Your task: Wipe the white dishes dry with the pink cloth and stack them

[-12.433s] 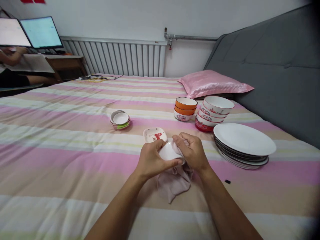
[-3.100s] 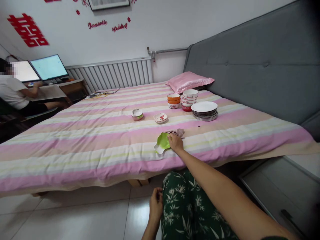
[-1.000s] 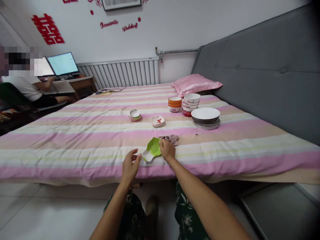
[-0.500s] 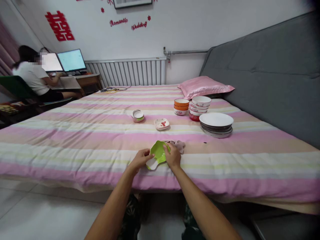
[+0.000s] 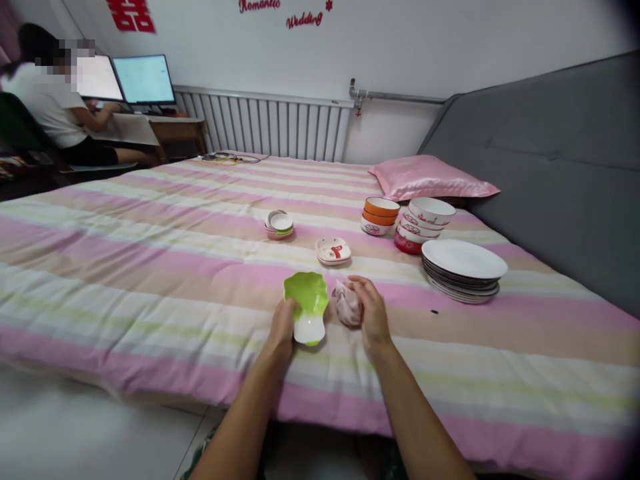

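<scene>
My left hand grips the left edge of a green and white dish shaped like a leafy cabbage. Its hollow side faces up toward me, above the near part of the striped bed. Just to the right, my right hand is closed on a crumpled pale pink cloth, which bunches out toward the dish without touching it. Beyond the hands lie small square dishes with a red figure, stacked together. A pile of small round dishes stands farther left.
Stacked plates stand at right, near patterned bowls and orange bowls. A small dark object lies on the striped sheet. Behind are a pink pillow and a grey headboard. A person sits at a desk, far left.
My right hand has let go of the dish and taken hold of the cloth. The dish is now in my left hand alone, turned more upright. The view has tilted down.
</scene>
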